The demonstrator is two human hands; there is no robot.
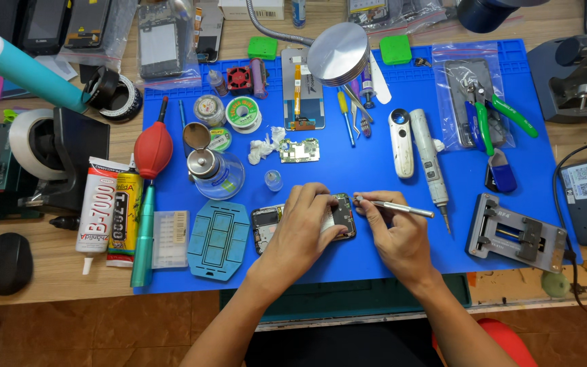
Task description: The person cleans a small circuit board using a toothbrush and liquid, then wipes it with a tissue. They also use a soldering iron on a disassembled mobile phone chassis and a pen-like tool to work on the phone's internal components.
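An opened phone [266,228] lies flat on the blue work mat [375,170], its insides showing. My left hand [306,224] rests on top of it and presses it down, covering its middle. My right hand [392,234] holds a thin metal tool [402,207] like a pen, with the tip at the phone's right end. A small green circuit board [299,149] lies on the mat just behind the phone.
Behind are a phone screen with flex cable [303,88], a lamp head [338,53], tweezers and a glass bottle [217,171]. Left: a red air blower [153,148], glue tubes [111,211], a teal template [219,238]. Right: an electric screwdriver [431,156], green pliers [494,112], a metal clamp [516,234].
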